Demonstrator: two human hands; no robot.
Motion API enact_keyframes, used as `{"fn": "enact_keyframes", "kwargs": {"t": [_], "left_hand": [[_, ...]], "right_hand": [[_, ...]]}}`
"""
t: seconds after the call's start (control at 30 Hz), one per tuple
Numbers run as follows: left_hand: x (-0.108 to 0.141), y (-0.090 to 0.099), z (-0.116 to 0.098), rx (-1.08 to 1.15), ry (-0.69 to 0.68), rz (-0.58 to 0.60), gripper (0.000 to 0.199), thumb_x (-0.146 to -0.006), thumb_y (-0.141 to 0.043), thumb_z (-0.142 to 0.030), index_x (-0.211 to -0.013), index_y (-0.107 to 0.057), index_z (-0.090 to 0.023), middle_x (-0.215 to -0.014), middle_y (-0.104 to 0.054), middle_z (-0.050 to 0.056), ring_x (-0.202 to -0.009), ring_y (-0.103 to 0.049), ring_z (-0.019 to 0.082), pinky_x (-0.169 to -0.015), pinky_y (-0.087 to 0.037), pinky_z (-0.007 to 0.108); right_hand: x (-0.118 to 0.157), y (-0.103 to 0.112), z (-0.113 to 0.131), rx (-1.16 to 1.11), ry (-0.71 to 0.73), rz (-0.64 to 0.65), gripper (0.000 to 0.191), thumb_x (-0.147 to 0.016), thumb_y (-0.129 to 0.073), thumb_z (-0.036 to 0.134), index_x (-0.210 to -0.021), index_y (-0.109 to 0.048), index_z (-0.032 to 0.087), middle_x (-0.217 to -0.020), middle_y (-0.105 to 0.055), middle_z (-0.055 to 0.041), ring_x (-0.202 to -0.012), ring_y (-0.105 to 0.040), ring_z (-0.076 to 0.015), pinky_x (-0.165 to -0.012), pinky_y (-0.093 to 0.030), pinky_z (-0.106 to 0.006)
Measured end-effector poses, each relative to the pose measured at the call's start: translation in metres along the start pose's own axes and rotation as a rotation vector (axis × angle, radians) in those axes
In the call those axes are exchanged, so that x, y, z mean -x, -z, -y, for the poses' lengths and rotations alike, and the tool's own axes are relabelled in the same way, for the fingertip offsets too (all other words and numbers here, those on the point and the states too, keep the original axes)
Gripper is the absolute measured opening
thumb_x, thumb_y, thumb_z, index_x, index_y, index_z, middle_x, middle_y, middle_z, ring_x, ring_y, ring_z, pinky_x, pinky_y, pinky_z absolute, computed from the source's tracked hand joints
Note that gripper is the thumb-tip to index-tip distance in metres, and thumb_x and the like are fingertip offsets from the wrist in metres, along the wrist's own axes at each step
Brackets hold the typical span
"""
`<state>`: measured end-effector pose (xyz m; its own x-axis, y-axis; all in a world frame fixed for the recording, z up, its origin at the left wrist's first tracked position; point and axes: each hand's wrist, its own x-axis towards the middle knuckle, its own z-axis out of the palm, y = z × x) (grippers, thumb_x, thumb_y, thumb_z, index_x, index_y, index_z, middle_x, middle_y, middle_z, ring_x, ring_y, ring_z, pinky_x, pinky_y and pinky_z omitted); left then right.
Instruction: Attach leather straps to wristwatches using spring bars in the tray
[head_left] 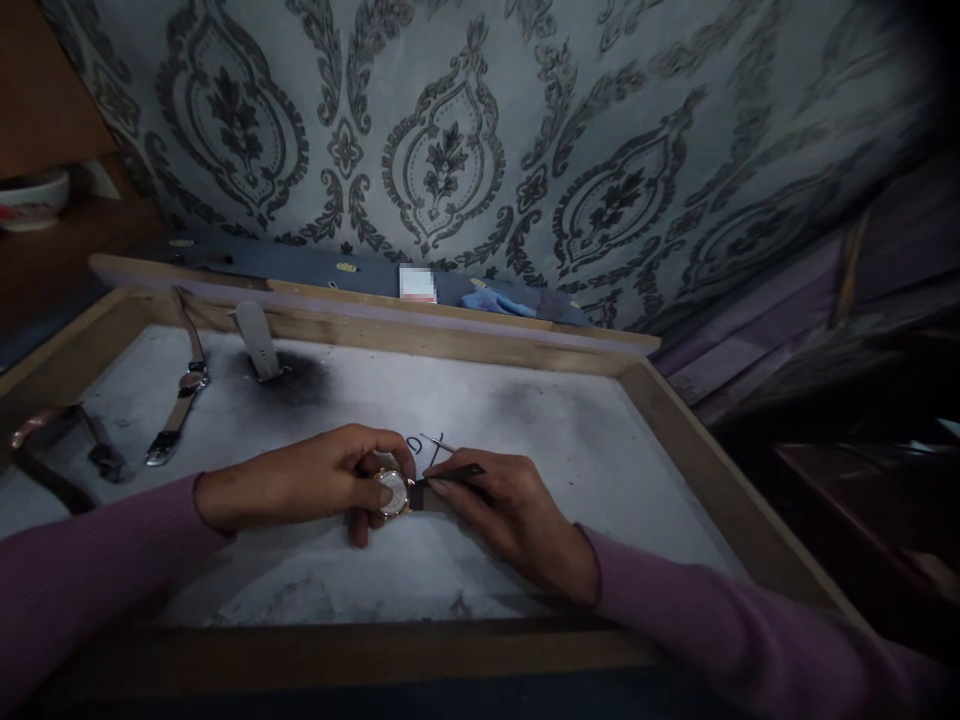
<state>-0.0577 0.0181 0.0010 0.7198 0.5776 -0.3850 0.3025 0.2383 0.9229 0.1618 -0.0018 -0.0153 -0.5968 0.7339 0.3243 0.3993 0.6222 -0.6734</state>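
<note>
My left hand point(322, 475) is closed round a wristwatch point(391, 494) with a pale dial and a gold-coloured case, thumb on its face. A short piece of dark strap point(418, 496) runs from the case toward my right hand point(517, 510). That hand pinches a dark, flat, tapering tool point(465, 474), its narrow tip at the case edge by the strap. Just beyond the right fingers shows a thin pale rod point(437, 442); whether it is held or lying there, I cannot tell. Small dark curved and thin pieces point(414, 445) lie beside it.
A wood-rimmed tray point(450, 335) with a white, smudged base surrounds my hands. Toward its left lie a strapped watch point(193, 381), a curved band point(45, 470) and an upright pale strap-like piece point(257, 340). Behind the rim are a small white box point(417, 283) and blue cloth point(499, 302).
</note>
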Motion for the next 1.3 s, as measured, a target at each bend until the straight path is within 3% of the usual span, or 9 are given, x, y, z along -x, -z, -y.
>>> {"fn": "enact_keyframes", "kwargs": {"t": [0.17, 0.4, 0.73, 0.97, 1.3], "left_hand": [[-0.0008, 0.0000, 0.0010, 0.016, 0.005, -0.006, 0.022, -0.080, -0.060, -0.030, -0.096, -0.053, -0.017, -0.073, -0.057, -0.002, -0.056, -0.059, 0.013, -0.057, -0.046, 0.026], [-0.0004, 0.0013, 0.0029, 0.002, 0.004, 0.007, 0.019, -0.083, -0.059, -0.029, -0.097, -0.054, -0.017, -0.073, -0.057, -0.002, -0.056, -0.060, 0.012, -0.058, -0.047, 0.025], [-0.0010, 0.0004, 0.0038, 0.026, -0.010, 0.020, 0.019, -0.084, -0.059, -0.031, -0.094, -0.053, -0.017, -0.073, -0.055, -0.002, -0.057, -0.057, 0.012, -0.056, -0.047, 0.026], [-0.0009, 0.0003, 0.0041, 0.043, -0.002, 0.018, 0.018, -0.084, -0.059, -0.030, -0.095, -0.054, -0.017, -0.074, -0.055, -0.002, -0.057, -0.058, 0.012, -0.056, -0.047, 0.025], [-0.0013, -0.0010, 0.0035, 0.074, -0.009, 0.011, 0.018, -0.084, -0.058, -0.031, -0.093, -0.053, -0.017, -0.072, -0.053, -0.003, -0.056, -0.056, 0.012, -0.056, -0.048, 0.026]], "right_hand": [[0.0002, -0.0005, 0.0001, -0.021, -0.018, -0.003, 0.019, -0.095, -0.050, 0.020, -0.086, -0.065, 0.013, -0.067, -0.062, -0.0013, -0.056, -0.054, -0.0093, -0.054, -0.043, -0.021], [-0.0009, -0.0002, 0.0001, -0.026, 0.007, 0.005, 0.017, -0.094, -0.049, 0.017, -0.087, -0.065, 0.014, -0.076, -0.066, -0.0035, -0.065, -0.059, -0.0112, -0.060, -0.046, -0.022], [-0.0013, 0.0007, -0.0009, -0.036, 0.027, -0.004, 0.018, -0.094, -0.051, 0.017, -0.085, -0.066, 0.013, -0.066, -0.059, -0.0001, -0.055, -0.053, -0.0085, -0.053, -0.042, -0.020], [-0.0006, 0.0016, -0.0005, -0.046, 0.020, 0.023, 0.018, -0.095, -0.049, 0.017, -0.089, -0.065, 0.014, -0.075, -0.065, -0.0032, -0.065, -0.059, -0.0108, -0.059, -0.046, -0.022], [-0.0003, 0.0013, -0.0011, -0.052, 0.013, 0.012, 0.018, -0.094, -0.049, 0.015, -0.088, -0.066, 0.014, -0.075, -0.065, -0.0032, -0.065, -0.059, -0.0107, -0.059, -0.046, -0.022]]}}
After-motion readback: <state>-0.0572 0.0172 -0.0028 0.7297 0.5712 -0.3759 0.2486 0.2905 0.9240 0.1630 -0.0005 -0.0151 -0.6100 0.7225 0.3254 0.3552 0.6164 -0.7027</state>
